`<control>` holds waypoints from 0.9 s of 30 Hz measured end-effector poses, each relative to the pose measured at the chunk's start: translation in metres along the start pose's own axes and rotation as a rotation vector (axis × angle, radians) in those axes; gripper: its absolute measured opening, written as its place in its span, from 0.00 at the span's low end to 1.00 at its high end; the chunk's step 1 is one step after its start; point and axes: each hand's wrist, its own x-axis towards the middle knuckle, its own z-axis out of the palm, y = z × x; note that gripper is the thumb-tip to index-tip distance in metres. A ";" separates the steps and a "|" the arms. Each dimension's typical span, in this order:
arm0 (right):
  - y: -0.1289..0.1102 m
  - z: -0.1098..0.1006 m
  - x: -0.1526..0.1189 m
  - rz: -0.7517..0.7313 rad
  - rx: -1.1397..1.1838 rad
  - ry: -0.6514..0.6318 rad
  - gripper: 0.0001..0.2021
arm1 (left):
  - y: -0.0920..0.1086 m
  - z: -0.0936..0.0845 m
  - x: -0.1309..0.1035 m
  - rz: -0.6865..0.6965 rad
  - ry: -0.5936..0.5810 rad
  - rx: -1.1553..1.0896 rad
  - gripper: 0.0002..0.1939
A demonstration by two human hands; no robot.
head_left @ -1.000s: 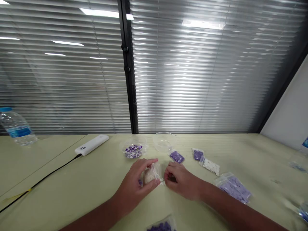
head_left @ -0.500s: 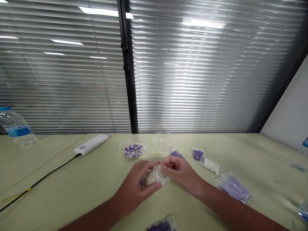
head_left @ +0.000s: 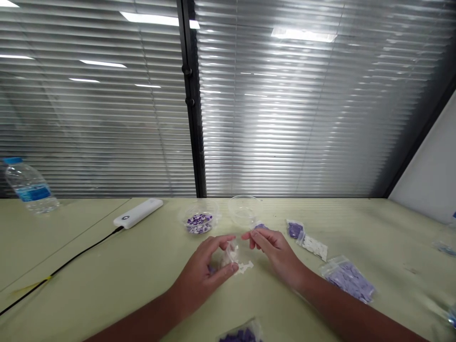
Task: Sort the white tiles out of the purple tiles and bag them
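Note:
My left hand (head_left: 197, 273) is curled around a small clear plastic bag (head_left: 230, 255) with white pieces in it, thumb in front and fingers behind. Some small white pieces (head_left: 245, 267) lie on the table just right of the bag. My right hand (head_left: 280, 254) hovers a little to the right, apart from the bag. Its thumb and forefinger are pinched together, and whatever may be between them is too small to make out. Partly behind this hand lies a purple bag (head_left: 261, 226).
A clear bowl of purple and white pieces (head_left: 199, 222) stands behind, beside a clear round container (head_left: 244, 211). Bags of purple (head_left: 295, 230), white (head_left: 314, 247) and lilac pieces (head_left: 349, 280) lie right; dark purple ones (head_left: 242, 335) in front. A white power bank (head_left: 138, 213) and bottle (head_left: 33, 192) stand left.
My right hand has come away from the bag, moving slightly right. White pieces now show on the table beside the bag, which stays in my left hand.

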 end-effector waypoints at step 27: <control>0.011 0.006 -0.012 -0.214 -0.418 -0.168 0.08 | -0.007 0.002 0.001 -0.023 0.103 -0.064 0.23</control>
